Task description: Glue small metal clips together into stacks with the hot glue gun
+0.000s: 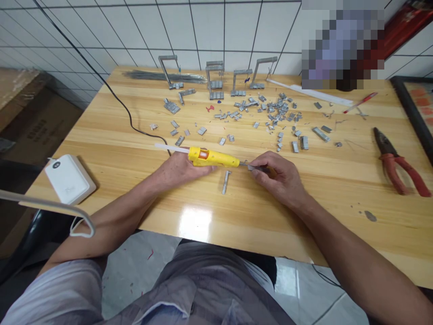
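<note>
My left hand [184, 169] is closed around a yellow hot glue gun [214, 158], with a whitish glue stick [171, 147] jutting from its rear. The gun's nozzle points right and meets, or nearly meets, a small grey piece [251, 167] pinched between the thumb and fingers of my right hand [277, 174]. Much of that piece is hidden by my fingers. Between the hands, a slim grey L-shaped piece [225, 182] lies on the wooden table. Farther back stand several small grey frames [167, 72] on flat bases, some with a bit of coloured material hanging from the arm.
Many grey bits [279, 108] are scattered mid-table. Red-handled pliers [394, 164] lie at right, near a red pen [360, 103]. Thin metal rods [162, 76] lie by the tiled wall. A white power bank [71, 179] sits at left; a black cord [125, 108] runs toward my left hand.
</note>
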The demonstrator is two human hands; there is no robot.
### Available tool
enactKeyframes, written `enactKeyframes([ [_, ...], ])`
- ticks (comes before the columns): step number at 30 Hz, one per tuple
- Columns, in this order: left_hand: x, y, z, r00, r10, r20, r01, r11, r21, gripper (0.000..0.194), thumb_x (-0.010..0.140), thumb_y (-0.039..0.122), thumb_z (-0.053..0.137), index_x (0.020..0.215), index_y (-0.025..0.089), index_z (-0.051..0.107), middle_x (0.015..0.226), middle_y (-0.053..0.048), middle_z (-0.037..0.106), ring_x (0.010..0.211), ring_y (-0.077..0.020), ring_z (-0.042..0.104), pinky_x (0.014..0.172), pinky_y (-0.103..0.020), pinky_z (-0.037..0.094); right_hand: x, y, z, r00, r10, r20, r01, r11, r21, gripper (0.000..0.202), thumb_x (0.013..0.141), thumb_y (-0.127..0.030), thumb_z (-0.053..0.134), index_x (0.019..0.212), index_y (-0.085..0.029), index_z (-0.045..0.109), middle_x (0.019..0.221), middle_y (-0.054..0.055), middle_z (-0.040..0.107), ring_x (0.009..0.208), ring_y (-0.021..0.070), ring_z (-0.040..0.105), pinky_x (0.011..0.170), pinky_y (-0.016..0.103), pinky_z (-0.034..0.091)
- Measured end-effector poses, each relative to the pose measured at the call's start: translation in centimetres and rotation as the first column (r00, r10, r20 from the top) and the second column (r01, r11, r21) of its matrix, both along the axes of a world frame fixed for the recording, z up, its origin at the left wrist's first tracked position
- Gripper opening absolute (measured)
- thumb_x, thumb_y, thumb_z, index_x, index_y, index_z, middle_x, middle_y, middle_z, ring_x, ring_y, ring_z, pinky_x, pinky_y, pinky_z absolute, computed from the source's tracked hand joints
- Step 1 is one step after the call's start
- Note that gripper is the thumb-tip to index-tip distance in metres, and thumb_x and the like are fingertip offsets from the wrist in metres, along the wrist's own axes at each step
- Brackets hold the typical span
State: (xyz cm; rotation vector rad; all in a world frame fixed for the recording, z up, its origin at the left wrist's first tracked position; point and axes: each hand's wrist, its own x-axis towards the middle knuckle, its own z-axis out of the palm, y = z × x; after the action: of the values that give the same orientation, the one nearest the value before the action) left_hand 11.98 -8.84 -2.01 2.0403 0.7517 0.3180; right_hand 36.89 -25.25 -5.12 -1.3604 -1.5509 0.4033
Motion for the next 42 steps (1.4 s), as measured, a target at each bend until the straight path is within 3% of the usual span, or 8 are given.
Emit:
enactKeyframes([
  [5, 0.18, -0.21, 0.53, 1.000, -0.006, 0.002, 0.006, 1.000, -0.009, 0.041, 0.087, 0.057, 0.079, 0.107, 0.021, 0.079, 0.103, -0.007, 0.082, 0.097, -0.0285, 0.076, 0.091, -0.042, 0.063, -0.06, 0.03, 0.08, 1.000, 0.008, 0.003, -0.008, 1.000, -0.007, 0.008, 0.096, -0.025, 0.072, 0.102, -0.028, 0.076, 0.091, 0.002, 0.074, 0.081, 0.0177, 0.068, 0.074, 0.034, 0.055],
  [14, 0.08, -0.15, 0.23, 1.000, 0.006, 0.011, -0.005, 1.000, -0.021, 0.042, 0.086, 0.056, 0.080, 0.108, 0.021, 0.079, 0.105, -0.008, 0.082, 0.100, -0.0292, 0.076, 0.093, -0.043, 0.063, -0.03, -0.07, 0.02, 1.000, 0.003, -0.006, -0.003, 1.000, -0.015, 0.008, 0.096, -0.025, 0.072, 0.102, -0.028, 0.077, 0.092, 0.002, 0.075, 0.081, 0.0177, 0.068, 0.072, 0.033, 0.054],
  [25, 0.14, -0.22, 0.34, 1.000, -0.002, -0.003, 0.002, 1.000, -0.028, 0.043, 0.086, 0.059, 0.080, 0.106, 0.021, 0.078, 0.101, -0.007, 0.082, 0.091, -0.0272, 0.076, 0.085, -0.040, 0.063, -0.05, 0.00, 0.00, 1.000, 0.000, -0.005, 0.000, 1.000, -0.031, 0.007, 0.096, -0.027, 0.072, 0.101, -0.028, 0.077, 0.091, 0.002, 0.075, 0.081, 0.0181, 0.068, 0.073, 0.034, 0.055],
  [32, 0.19, -0.33, 0.51, 1.000, 0.002, 0.012, -0.002, 1.000, -0.019, 0.043, 0.087, 0.057, 0.079, 0.110, 0.021, 0.079, 0.106, -0.007, 0.082, 0.096, -0.0273, 0.076, 0.087, -0.039, 0.063, 0.01, -0.05, -0.10, 1.000, 0.000, -0.024, -0.001, 1.000, -0.027, 0.007, 0.096, -0.027, 0.073, 0.101, -0.028, 0.077, 0.093, 0.002, 0.076, 0.082, 0.0175, 0.068, 0.073, 0.033, 0.054],
  [38, 0.19, -0.33, 0.41, 1.000, 0.005, 0.004, -0.005, 1.000, -0.028, 0.037, 0.087, 0.056, 0.077, 0.101, 0.022, 0.078, 0.094, -0.005, 0.081, 0.085, -0.0253, 0.074, 0.081, -0.038, 0.064, -0.06, 0.01, 0.01, 1.000, 0.005, -0.026, -0.006, 1.000, -0.027, 0.007, 0.096, -0.027, 0.072, 0.100, -0.029, 0.077, 0.092, 0.002, 0.076, 0.081, 0.0183, 0.068, 0.074, 0.034, 0.055],
  [42, 0.23, -0.24, 0.34, 0.999, -0.014, 0.034, 0.016, 0.999, -0.036, 0.040, 0.087, 0.057, 0.079, 0.107, 0.022, 0.078, 0.103, -0.006, 0.082, 0.094, -0.0264, 0.076, 0.088, -0.039, 0.064, -0.07, -0.04, 0.13, 1.000, -0.005, -0.018, 0.005, 0.999, -0.050, 0.007, 0.096, -0.030, 0.072, 0.100, -0.028, 0.077, 0.093, 0.003, 0.076, 0.082, 0.0190, 0.068, 0.074, 0.035, 0.055],
])
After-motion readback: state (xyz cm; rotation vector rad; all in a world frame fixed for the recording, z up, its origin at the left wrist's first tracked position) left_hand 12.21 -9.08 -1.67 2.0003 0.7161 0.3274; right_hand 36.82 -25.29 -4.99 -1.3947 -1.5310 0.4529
